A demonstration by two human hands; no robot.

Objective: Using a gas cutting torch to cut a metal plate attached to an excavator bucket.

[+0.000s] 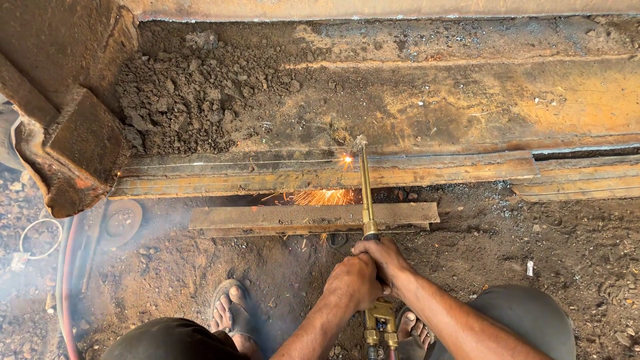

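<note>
1. Down at the bottom centre, the left hand is wrapped around the brass cutting torch, fingers curled tight about its handle.
2. Just beside it and touching it, the right hand grips the same torch slightly further forward, fingers closed round the dark collar where the long tube begins.
3. From the hands the torch runs straight up the picture, and its tip sits against the upper edge of a long rusty steel beam that lies across the view.
4. Bright sparks spray out beneath the beam to the left of the tube, with a small glow at the cut line.
5. A loose flat steel strip lies on the ground just in front of the beam, under the torch tube.
6. Behind the beam, clumps of dry soil are heaped on the rusted plate.
7. At the left edge a red hose runs along the dirt ground.
8. Two sandalled feet show below: one left of the arms, the other partly hidden under the right forearm.
</note>
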